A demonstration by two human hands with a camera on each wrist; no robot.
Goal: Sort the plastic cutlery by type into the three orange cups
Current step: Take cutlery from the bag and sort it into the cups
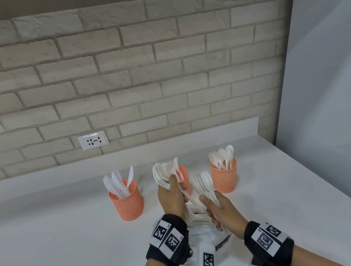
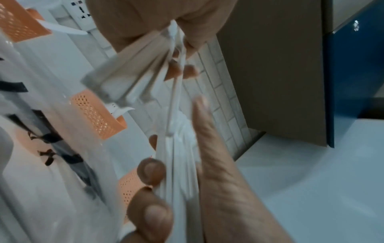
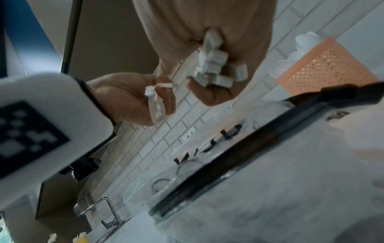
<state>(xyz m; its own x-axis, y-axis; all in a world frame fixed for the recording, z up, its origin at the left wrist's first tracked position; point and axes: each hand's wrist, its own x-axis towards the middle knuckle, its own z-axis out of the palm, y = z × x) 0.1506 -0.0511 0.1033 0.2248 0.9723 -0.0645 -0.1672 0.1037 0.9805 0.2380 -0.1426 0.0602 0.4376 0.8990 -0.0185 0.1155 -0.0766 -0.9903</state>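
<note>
Spanning the lower half of the head view, a pale worktop (image 1: 48,233) runs back to a brick wall (image 1: 114,73) that carries a white socket plate (image 1: 93,140). Three orange mesh cups stand in a row on it: the left cup (image 1: 126,201) holds white knives (image 1: 114,183), the middle cup (image 1: 183,176) holds forks, and the right cup (image 1: 225,177) holds spoons (image 1: 222,156). Just in front of the middle cup, the left hand (image 1: 171,199) grips a fanned bunch of white forks (image 1: 164,171), thumb on top and fingers curled round the handles, the tines reaching up beside that cup. The right hand (image 1: 222,210), close beside it, holds a bunch of white spoons (image 1: 204,182) with its fingers wrapped round the handles, the bowls pointing toward the right cup. Both wrists wear black bands with printed square markers (image 1: 167,237). Beneath the hands lies clear plastic packaging (image 1: 209,235), its printing too blurred to read.
</note>
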